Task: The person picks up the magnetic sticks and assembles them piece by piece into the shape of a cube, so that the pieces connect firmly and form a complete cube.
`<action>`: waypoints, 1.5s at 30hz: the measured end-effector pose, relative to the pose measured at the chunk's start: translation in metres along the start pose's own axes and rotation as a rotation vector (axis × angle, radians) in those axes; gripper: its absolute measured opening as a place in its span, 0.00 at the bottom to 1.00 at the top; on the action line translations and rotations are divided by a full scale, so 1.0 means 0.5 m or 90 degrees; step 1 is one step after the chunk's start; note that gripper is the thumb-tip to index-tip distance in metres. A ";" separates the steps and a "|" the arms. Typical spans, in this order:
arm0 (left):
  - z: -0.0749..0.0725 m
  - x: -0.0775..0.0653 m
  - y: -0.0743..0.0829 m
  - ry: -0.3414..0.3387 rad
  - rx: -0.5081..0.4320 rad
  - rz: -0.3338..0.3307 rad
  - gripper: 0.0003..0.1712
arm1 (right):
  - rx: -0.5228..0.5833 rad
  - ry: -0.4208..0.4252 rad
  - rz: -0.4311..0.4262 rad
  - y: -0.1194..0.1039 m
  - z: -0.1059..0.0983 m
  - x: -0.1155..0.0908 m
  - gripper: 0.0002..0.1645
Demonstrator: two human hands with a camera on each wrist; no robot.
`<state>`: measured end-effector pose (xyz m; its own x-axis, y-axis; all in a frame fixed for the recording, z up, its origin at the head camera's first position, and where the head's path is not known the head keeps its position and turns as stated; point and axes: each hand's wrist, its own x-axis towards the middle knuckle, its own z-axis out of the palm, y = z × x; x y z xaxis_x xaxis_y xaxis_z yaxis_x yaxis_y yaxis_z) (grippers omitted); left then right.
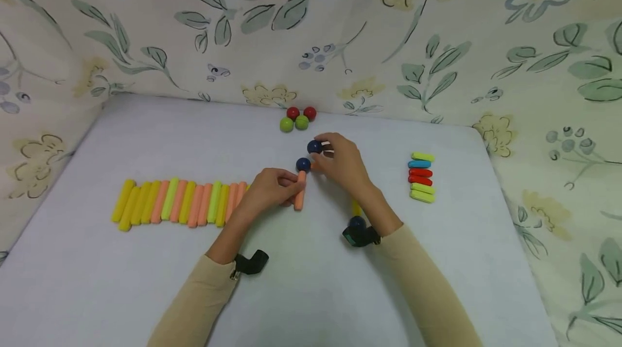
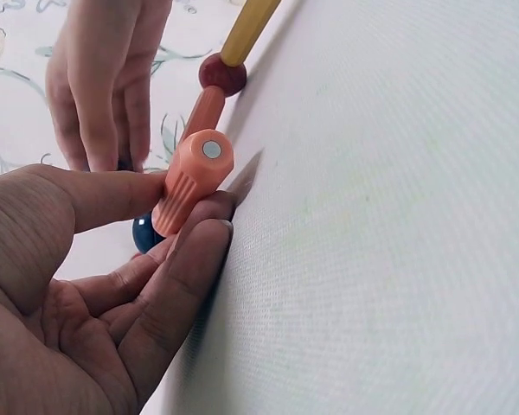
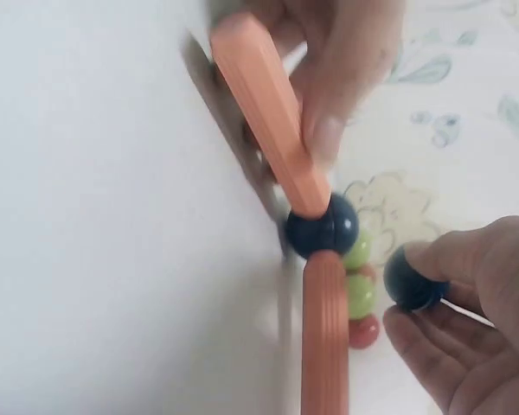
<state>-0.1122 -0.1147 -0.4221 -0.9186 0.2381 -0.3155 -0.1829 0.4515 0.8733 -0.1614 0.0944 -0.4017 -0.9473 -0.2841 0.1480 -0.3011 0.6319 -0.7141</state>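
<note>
My left hand [image 1: 273, 188] pinches an orange ridged stick [image 1: 299, 198] between thumb and fingers. A small metal disc shows in its near end in the left wrist view. The stick's far end meets a dark blue ball [image 3: 316, 226]. From that ball a second orange stick [image 3: 325, 337] runs on beneath my right hand [image 1: 344, 162], which pinches another dark blue ball [image 3: 413, 278], held apart from the joined one. In the left wrist view, an orange stick leads to a red ball [image 2: 222, 75] with a yellow stick [image 2: 253, 28] attached. My right hand and forearm cover part of this chain from above.
Left on the white table [image 1: 301, 293] lies a row of yellow, orange and green sticks [image 1: 170, 200]. Two red balls [image 1: 309, 114] and two green balls [image 1: 286, 124] sit at the back edge. Several short coloured sticks [image 1: 420, 172] lie right. Another blue ball [image 1: 357, 222] is near my right wrist.
</note>
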 end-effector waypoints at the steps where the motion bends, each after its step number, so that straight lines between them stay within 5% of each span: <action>1: 0.001 -0.001 -0.002 -0.002 -0.002 -0.001 0.22 | 0.004 0.001 -0.012 -0.003 0.000 -0.019 0.24; 8: 0.006 -0.001 -0.012 0.007 0.007 0.001 0.22 | 0.035 0.023 -0.099 -0.029 0.012 -0.147 0.26; 16: 0.004 0.001 -0.007 0.021 0.031 0.009 0.21 | 0.053 0.021 -0.085 -0.054 0.062 -0.255 0.24; 30: 0.001 0.003 -0.006 0.013 0.022 -0.001 0.22 | 0.039 0.038 -0.065 -0.041 0.112 -0.266 0.24; 45: 0.000 0.002 -0.003 -0.004 -0.014 -0.008 0.23 | 0.025 0.026 -0.046 -0.041 0.108 -0.264 0.22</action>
<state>-0.1128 -0.1151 -0.4238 -0.9138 0.2382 -0.3291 -0.2021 0.4360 0.8769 -0.0243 0.0798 -0.4435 -0.9271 -0.2974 0.2280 -0.3653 0.5814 -0.7270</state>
